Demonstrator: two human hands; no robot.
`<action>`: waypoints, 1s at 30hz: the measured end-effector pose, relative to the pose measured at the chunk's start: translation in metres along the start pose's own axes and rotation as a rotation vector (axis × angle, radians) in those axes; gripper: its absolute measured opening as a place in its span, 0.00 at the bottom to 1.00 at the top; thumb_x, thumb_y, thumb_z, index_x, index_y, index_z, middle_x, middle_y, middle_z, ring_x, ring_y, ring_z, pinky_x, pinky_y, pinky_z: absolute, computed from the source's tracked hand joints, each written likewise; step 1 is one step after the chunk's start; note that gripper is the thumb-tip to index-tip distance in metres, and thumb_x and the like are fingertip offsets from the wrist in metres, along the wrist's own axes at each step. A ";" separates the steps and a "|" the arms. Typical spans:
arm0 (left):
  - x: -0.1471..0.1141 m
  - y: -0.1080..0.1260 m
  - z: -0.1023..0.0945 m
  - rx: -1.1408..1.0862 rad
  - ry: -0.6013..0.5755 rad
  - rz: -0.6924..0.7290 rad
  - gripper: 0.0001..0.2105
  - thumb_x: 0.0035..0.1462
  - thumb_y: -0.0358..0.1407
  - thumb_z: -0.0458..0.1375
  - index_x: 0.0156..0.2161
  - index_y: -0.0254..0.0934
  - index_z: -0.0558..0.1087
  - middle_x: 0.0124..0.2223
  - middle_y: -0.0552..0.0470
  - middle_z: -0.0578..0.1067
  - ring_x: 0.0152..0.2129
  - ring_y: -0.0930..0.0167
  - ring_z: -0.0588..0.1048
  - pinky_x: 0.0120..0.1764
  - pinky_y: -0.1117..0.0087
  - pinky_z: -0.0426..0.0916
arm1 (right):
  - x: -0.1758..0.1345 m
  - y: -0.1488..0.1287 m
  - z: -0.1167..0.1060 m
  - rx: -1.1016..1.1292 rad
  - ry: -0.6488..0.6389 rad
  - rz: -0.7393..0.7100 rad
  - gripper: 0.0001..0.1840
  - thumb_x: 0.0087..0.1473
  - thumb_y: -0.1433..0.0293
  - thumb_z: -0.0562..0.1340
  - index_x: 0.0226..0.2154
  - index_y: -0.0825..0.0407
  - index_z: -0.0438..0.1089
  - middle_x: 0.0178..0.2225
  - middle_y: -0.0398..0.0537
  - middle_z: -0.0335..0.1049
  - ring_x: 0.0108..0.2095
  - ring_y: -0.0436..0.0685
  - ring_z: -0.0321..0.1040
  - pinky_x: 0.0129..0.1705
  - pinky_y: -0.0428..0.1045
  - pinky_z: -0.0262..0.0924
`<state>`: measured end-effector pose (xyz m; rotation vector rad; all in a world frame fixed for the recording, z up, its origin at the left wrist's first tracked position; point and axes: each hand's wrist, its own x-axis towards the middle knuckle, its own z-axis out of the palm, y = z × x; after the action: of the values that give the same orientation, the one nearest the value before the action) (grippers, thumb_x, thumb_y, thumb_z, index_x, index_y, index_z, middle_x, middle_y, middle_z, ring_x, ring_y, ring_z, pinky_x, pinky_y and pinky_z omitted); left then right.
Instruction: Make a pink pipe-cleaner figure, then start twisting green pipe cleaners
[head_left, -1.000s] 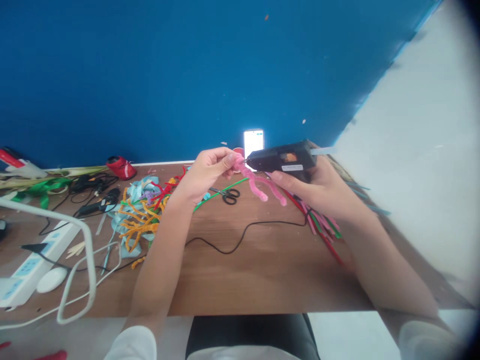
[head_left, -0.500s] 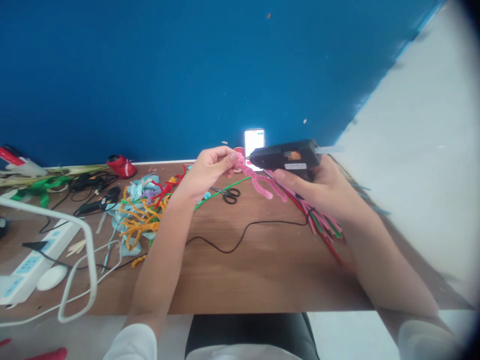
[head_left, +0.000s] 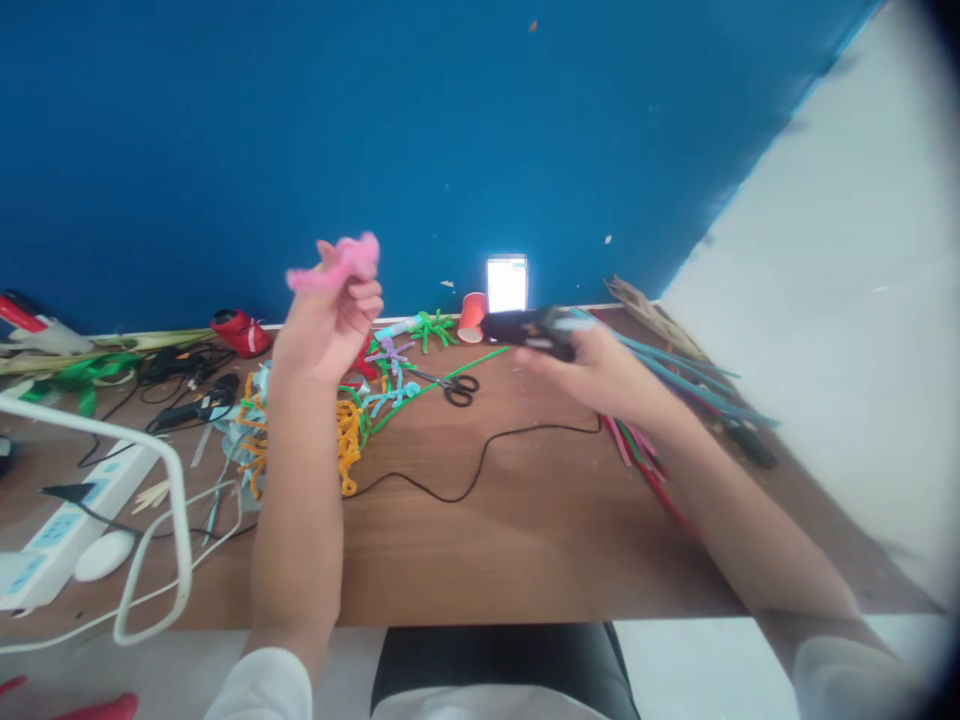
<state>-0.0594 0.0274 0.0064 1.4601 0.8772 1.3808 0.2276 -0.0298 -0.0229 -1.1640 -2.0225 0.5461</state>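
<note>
Above the left side of the table, against the blue wall, the left hand is raised with a pink fuzzy piece at its top. Its fingers curl inward and hold the pink piece, though blur hides which fingertips pinch it. One pink end sticks out to the left, and a rounder bunch sits to the right.

Nearer the middle, the right hand is wrapped around a dark glue gun, its thumb along the near side; how the other fingers lie cannot be told. The gun's front end points left, level with a red cup lying on its side. Just behind, a lit phone stands upright near the wall.

Between the hands, black-handled scissors lie beside a long green stem. A black cord curves across the wood. Orange fuzzy stems lie beside the left forearm, while pink and red stems lie under the right forearm.
</note>
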 end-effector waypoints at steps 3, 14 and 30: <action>0.006 -0.003 -0.013 0.038 0.102 0.115 0.14 0.53 0.56 0.64 0.35 0.50 0.78 0.32 0.51 0.75 0.28 0.73 0.69 0.27 0.68 0.61 | -0.004 0.005 0.035 -0.257 -0.204 -0.002 0.14 0.61 0.61 0.60 0.44 0.51 0.73 0.32 0.47 0.76 0.30 0.55 0.69 0.32 0.48 0.54; -0.004 -0.008 0.018 0.096 -0.113 0.001 0.17 0.51 0.50 0.68 0.36 0.37 0.80 0.32 0.49 0.78 0.24 0.76 0.72 0.27 0.73 0.64 | -0.034 0.025 0.132 -0.496 -0.491 -0.237 0.25 0.63 0.66 0.59 0.59 0.60 0.59 0.45 0.62 0.74 0.48 0.67 0.70 0.48 0.57 0.64; -0.015 -0.005 0.047 0.205 -0.443 -0.109 0.15 0.54 0.44 0.68 0.41 0.34 0.78 0.39 0.48 0.80 0.35 0.72 0.77 0.40 0.72 0.72 | 0.006 0.008 0.026 0.144 -0.046 0.023 0.26 0.70 0.55 0.44 0.42 0.52 0.71 0.33 0.48 0.75 0.29 0.53 0.68 0.31 0.49 0.59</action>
<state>-0.0148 0.0083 -0.0009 1.7577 0.8087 0.8553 0.2100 -0.0205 -0.0422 -1.0983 -1.9748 0.7243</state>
